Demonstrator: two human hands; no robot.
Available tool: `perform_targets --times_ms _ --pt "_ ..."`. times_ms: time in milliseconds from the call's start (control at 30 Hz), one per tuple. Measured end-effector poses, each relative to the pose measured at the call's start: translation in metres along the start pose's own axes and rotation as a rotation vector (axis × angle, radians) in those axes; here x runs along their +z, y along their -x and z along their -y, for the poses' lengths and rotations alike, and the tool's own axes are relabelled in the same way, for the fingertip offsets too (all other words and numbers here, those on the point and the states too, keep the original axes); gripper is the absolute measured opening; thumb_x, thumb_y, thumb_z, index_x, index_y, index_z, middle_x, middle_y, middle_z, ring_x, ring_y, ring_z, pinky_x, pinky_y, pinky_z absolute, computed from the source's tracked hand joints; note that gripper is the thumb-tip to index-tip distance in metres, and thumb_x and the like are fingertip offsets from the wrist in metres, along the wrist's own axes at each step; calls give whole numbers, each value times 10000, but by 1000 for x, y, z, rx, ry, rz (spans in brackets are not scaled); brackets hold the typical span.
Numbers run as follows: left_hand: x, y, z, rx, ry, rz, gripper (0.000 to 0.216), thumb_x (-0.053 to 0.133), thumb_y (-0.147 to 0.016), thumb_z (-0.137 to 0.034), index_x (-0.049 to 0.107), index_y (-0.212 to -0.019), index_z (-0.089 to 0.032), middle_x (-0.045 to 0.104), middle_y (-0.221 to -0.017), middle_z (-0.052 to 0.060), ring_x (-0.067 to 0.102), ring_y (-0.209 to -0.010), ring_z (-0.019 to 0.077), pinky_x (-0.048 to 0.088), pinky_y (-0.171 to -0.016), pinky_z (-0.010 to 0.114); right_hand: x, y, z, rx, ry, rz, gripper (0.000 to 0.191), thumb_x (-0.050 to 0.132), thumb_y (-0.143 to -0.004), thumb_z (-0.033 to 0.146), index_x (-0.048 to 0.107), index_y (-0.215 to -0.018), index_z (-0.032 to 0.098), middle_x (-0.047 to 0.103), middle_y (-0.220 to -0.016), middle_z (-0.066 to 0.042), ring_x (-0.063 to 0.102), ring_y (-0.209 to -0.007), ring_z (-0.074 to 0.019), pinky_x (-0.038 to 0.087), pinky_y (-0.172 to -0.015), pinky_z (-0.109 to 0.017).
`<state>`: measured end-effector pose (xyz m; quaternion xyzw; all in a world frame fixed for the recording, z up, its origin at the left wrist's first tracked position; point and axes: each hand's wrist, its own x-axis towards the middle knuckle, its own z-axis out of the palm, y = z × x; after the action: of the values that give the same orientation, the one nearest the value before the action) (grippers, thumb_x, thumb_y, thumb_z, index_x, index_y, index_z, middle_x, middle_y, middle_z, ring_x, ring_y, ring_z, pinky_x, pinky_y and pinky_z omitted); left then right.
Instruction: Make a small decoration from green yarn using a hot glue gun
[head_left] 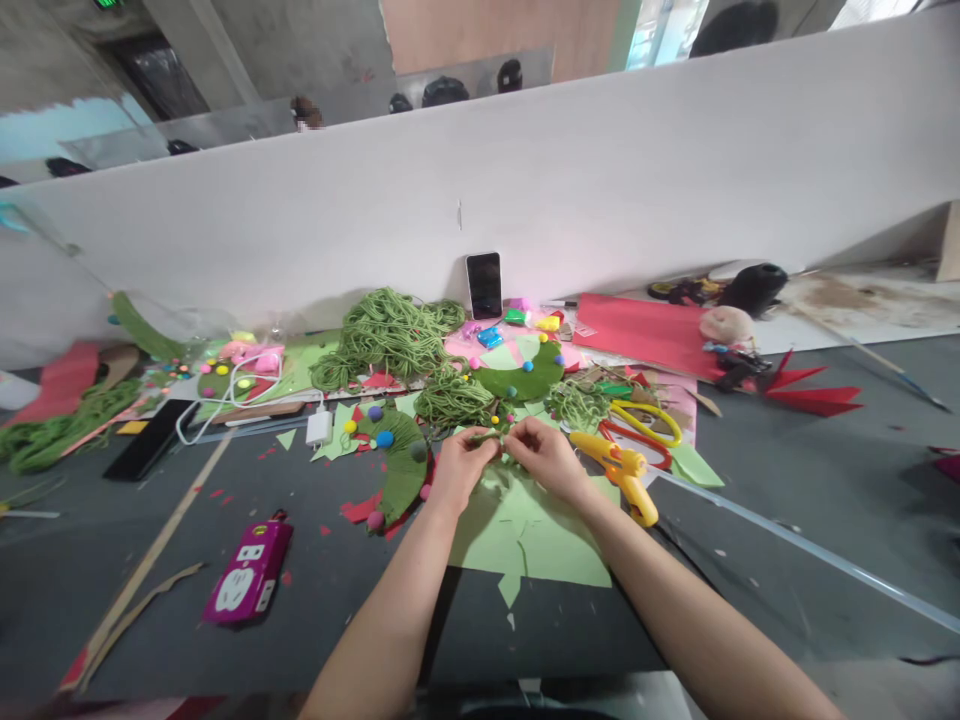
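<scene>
My left hand (459,468) and my right hand (551,462) meet over a light green sheet of paper (559,545). Between their pinched fingertips is a small green piece; whether it is yarn or paper I cannot tell. Left of my left hand lies a green yarn-wrapped crescent (405,470) dotted with coloured pom-poms. Just beyond my fingers sits a second green crescent (525,382) with pom-poms. A yellow glue gun (616,466) rests on its side beside my right hand, a long clear glue stick (795,540) stretching away behind it.
Green yarn (394,335) is heaped before the white partition (360,220), where a phone (484,285) leans. Yellow-handled scissors (664,418) lie past the glue gun. At left are a purple power bank (249,570), a white charger (319,428) with cable and a black phone (150,440). Red card (645,330) lies back right.
</scene>
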<state>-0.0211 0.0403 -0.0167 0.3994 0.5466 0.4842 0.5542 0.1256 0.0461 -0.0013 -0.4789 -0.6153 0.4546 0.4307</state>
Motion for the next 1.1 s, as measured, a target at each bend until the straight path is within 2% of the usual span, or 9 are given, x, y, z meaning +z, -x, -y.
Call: perform_targets --times_ms 67,167,233,300,400,500,633,867,1100 --pt "0 0 1 3 -22 4 174 689 -651 -261 721 -779 -148 651 -657 16 572 -597 127 437 -585 229 -3 0 0 -15 -19 16 144 571 -761 279 584 -860 176 619 -790 -19 542 -616 -123 444 -557 -244" --pt "-1 -1 0 3 -69 11 181 692 -647 -269 727 -783 -154 647 -642 13 561 -590 129 415 -567 227 -7 -1 -2 -75 -1 67 348 523 -783 212 567 -1127 185 631 -1065 -70 559 -645 -114 466 -585 -254" --pt "-2 0 -2 4 -105 14 182 706 -632 -266 730 -776 -158 639 -630 5 537 -571 119 387 -547 221 -9 -1 -5 -91 35 135 401 460 -811 164 555 -1199 201 633 -1123 -76 580 -653 -116 482 -620 -269" --pt "-4 1 -6 1 -174 30 188 712 -624 -274 732 -774 -163 618 -602 -11 493 -528 104 344 -511 218 -11 -2 -6 -105 93 176 366 435 -847 163 578 -1181 205 666 -1074 -69 617 -721 -139 496 -682 -288" --pt "-8 3 -13 -2 -299 103 179 682 -645 -290 730 -766 -168 583 -561 -25 436 -475 94 292 -473 224 -16 -3 -5 -191 227 173 222 484 -874 201 651 -1020 205 694 -930 -53 631 -826 -177 489 -744 -307" --pt "-9 6 -18 -11 -314 179 132 674 -635 -267 722 -700 -162 583 -554 -11 451 -477 104 283 -465 228 -21 -4 -1 -254 295 183 155 524 -867 194 678 -860 207 668 -823 -39 616 -785 -179 475 -727 -306" --pt "-6 9 -23 -78 -270 249 90 678 -614 -244 707 -630 -160 587 -523 1 469 -478 113 302 -479 234 -25 -4 2 -349 322 204 166 521 -871 177 684 -860 208 666 -839 -51 617 -797 -182 479 -732 -308" --pt "-1 13 -26 -104 -227 288 90 657 -634 -213 685 -572 -154 622 -543 27 518 -521 129 345 -520 241 -14 -1 3 -124 104 107 130 548 -831 205 651 -910 200 693 -835 -26 633 -783 -172 484 -737 -302" --pt "1 8 -18 -45 -237 137 98 647 -629 -224 679 -579 -147 598 -530 3 477 -499 113 327 -515 237 -10 0 1 -32 21 76 220 488 -864 282 627 -988 165 689 -834 -40 629 -713 -152 498 -642 -271"
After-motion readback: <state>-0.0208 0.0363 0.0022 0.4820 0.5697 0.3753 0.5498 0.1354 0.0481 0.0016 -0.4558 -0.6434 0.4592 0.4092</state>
